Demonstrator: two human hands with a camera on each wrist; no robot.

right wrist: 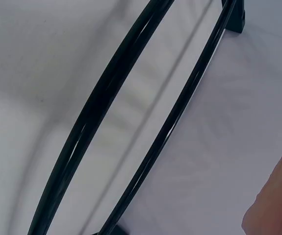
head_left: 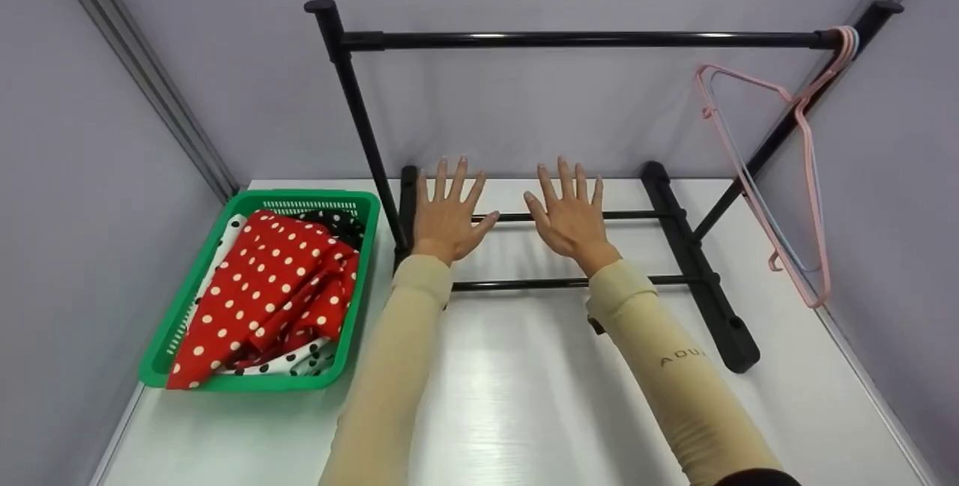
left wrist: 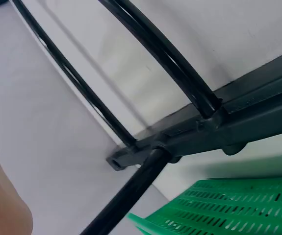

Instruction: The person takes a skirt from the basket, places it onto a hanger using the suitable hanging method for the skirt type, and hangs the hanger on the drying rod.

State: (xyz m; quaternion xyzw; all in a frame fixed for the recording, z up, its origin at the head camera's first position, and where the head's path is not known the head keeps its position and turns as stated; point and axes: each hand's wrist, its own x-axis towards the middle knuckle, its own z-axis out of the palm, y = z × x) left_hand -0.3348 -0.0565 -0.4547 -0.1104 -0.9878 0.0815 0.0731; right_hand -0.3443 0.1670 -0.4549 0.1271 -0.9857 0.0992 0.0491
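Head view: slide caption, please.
Empty left hand and right hand spread above a black rack's base, between a green basket of polka-dot fabric and hangers.

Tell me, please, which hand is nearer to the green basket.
Left: the left hand is a little to the right of the green basket; the right hand is farther right.

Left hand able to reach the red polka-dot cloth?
Probably yes: the left hand is empty and the red polka-dot cloth lies uppermost in the green basket, but the rack's left upright stands between.
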